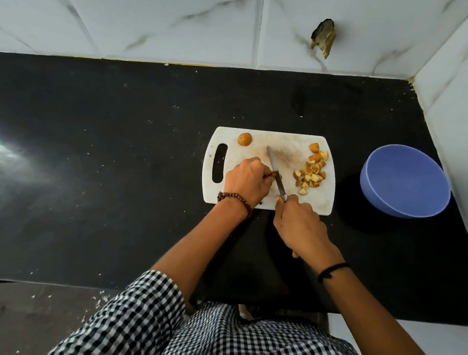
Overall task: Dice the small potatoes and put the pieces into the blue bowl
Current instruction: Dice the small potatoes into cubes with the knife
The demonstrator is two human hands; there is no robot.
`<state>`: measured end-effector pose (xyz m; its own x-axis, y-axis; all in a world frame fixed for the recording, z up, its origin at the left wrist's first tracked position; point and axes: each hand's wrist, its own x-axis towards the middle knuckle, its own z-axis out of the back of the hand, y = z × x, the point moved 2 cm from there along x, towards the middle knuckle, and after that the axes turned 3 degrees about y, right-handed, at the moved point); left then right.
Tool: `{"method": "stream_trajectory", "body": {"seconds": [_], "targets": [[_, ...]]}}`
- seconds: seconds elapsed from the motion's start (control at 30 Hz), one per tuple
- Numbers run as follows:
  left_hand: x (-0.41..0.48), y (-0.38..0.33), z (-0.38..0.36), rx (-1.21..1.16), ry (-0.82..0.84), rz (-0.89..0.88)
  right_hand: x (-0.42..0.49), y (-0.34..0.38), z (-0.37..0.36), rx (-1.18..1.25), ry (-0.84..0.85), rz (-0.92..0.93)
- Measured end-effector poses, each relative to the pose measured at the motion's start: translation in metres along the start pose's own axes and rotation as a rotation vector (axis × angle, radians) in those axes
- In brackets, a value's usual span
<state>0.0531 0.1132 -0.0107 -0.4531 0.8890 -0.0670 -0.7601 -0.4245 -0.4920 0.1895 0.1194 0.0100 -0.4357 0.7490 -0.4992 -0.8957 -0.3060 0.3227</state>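
A white cutting board (297,143) lies on the black counter. My left hand (246,182) curls over a small potato (269,175) that is almost fully hidden beneath its fingers. My right hand (299,222) grips the handle of a knife (275,168), whose blade lies against the potato at my left fingertips. One whole small potato (244,139) sits at the board's far edge near the handle slot. A heap of diced potato pieces (313,171) lies on the board's right side. The blue bowl (405,180) stands to the right of the board, with nothing visible inside it.
The black counter (112,159) stretches far to the left of the board. White marble-patterned wall tiles (213,17) close the back and the right side. A broken hole (323,36) shows in the back wall above the board.
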Motion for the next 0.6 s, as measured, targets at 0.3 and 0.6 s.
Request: {"method": "stream_trajectory", "body": {"seconds": [0.3,0.6], "targets": [[-0.001,0.0,-0.002,-0.023,0.015,0.007,-0.029,-0.019,-0.008,-0.063,0.051,-0.006],[-0.002,-0.002,-0.005,-0.033,-0.004,-0.006,-0.054,-0.033,0.002,-0.056,0.108,-0.017]]}}
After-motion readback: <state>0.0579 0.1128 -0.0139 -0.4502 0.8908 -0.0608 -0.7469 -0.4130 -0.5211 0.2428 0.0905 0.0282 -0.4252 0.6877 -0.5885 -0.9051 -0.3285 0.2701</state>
